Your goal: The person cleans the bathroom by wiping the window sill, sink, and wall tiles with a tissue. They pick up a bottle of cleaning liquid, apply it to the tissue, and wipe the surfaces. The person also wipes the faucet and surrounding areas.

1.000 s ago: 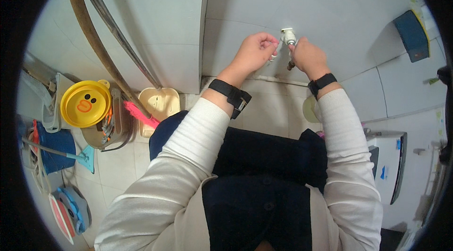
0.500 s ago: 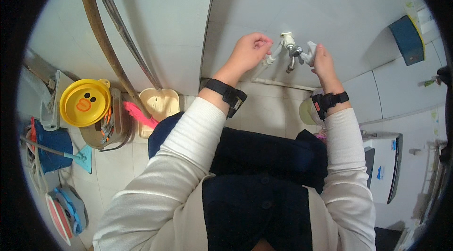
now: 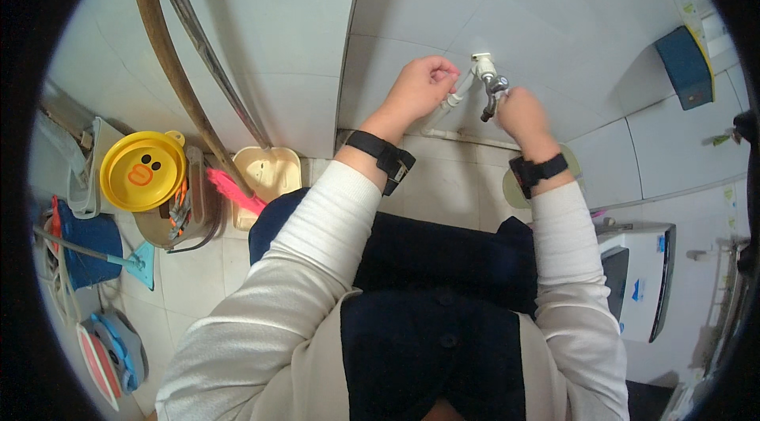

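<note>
A metal tap [image 3: 492, 91] sticks out from the wall, joined to a white fitting and a white pipe [image 3: 454, 102]. My right hand [image 3: 522, 114] is at the tap's right side, closed round a crumpled white cloth [image 3: 501, 94]. Only a sliver of the cloth shows between the fingers and the tap, as the hand hides the rest. To the left of the pipe, my left hand [image 3: 422, 88] is raised with its fingers curled in toward the thumb. Nothing shows in it, and it stays apart from the tap.
At the left are a yellow basin [image 3: 142, 171], a blue bucket [image 3: 89, 251] and a cream dustpan [image 3: 269, 175] with a pink brush [image 3: 235, 190]. Long handles [image 3: 178, 64] lean on the wall. A blue box [image 3: 685, 67] hangs at the right, above a white appliance [image 3: 645, 278].
My right hand has moved left and slightly down, bringing the white cloth against the tap, and has turned so its back shows. My left hand has hardly moved.
</note>
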The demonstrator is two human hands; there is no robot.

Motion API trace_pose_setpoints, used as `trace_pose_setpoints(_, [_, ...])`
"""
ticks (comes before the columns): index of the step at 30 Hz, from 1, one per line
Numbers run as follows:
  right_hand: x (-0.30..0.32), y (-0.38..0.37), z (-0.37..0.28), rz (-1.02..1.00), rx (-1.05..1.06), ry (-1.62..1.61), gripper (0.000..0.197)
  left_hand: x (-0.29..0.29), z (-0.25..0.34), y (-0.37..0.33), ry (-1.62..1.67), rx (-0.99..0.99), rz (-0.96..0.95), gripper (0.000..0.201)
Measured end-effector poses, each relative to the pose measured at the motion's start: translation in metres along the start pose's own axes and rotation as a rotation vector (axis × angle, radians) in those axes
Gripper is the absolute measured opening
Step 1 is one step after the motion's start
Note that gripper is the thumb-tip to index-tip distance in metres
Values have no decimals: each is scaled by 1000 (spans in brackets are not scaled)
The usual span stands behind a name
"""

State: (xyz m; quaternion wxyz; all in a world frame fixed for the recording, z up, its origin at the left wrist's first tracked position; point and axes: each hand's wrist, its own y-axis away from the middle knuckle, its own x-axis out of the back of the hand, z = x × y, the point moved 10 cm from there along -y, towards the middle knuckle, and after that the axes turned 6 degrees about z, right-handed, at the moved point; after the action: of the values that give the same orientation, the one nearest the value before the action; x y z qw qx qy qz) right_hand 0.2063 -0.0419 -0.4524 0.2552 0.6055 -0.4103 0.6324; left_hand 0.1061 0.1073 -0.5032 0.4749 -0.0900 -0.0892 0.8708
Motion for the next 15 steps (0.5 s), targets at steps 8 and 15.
trace_pose_setpoints(8, [25,-5,19,-18,-49,-116,35,4,2,1,-24,-29,22,16])
trace_pose_setpoints(15, [-15,-29,20,51,-115,-105,37,-3,6,6,-59,-30,-3,16])
